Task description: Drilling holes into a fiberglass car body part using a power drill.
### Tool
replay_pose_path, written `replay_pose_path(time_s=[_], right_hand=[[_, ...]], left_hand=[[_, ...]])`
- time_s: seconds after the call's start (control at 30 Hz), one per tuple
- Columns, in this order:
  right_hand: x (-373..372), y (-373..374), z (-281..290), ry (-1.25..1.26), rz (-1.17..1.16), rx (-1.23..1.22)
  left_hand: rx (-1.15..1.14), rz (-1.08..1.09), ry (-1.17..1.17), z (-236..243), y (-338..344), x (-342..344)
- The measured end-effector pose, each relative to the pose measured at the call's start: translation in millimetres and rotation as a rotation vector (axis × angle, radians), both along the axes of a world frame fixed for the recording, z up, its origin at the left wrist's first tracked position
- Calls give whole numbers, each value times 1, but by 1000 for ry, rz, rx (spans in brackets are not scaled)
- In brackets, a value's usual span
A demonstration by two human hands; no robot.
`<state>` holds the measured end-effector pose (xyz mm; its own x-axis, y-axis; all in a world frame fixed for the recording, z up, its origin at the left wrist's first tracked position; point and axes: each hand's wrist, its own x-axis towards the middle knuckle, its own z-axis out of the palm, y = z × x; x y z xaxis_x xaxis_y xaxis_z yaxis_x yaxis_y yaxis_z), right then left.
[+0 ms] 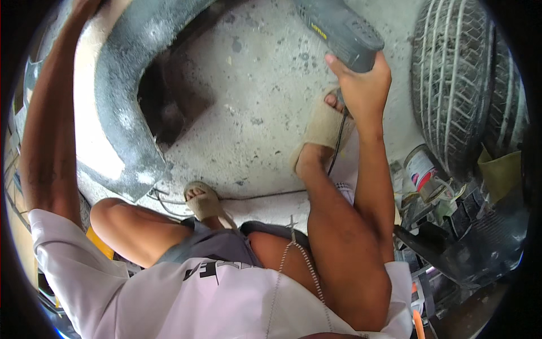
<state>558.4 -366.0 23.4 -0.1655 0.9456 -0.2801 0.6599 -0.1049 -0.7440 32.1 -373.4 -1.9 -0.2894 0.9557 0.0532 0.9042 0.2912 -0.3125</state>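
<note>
My right hand is wrapped round the rear end of a dark grey corded power tool. The thumb lies along its side, and the tool's front runs out past the top edge, so its working end is hidden. A black cord hangs from below that hand. My left forearm reaches up along the left side, with its hand beyond the top edge. Beside that arm stands a curved car body panel, grey and scuffed with white patches, arching around a dark opening.
Two tyres stand at the right. Below them are an open paint can and a heap of black plastic parts. The cord crosses the speckled concrete floor between my sandalled feet.
</note>
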Motion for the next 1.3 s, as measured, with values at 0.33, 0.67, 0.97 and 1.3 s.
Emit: replay_pose_path(time_s=[0.33, 0.67, 0.97, 1.3], right_hand=[[65, 37, 20, 105, 0, 9], [69, 74, -2, 263, -67, -13], [65, 82, -1, 283, -103, 10], [59, 78, 8, 238, -86, -5]], left_hand=[[214, 392, -625, -39, -12, -33], [180, 381, -601, -35, -15, -36], [305, 346, -534, -21, -13, -2], [227, 342, -595, -26, -15, -20]])
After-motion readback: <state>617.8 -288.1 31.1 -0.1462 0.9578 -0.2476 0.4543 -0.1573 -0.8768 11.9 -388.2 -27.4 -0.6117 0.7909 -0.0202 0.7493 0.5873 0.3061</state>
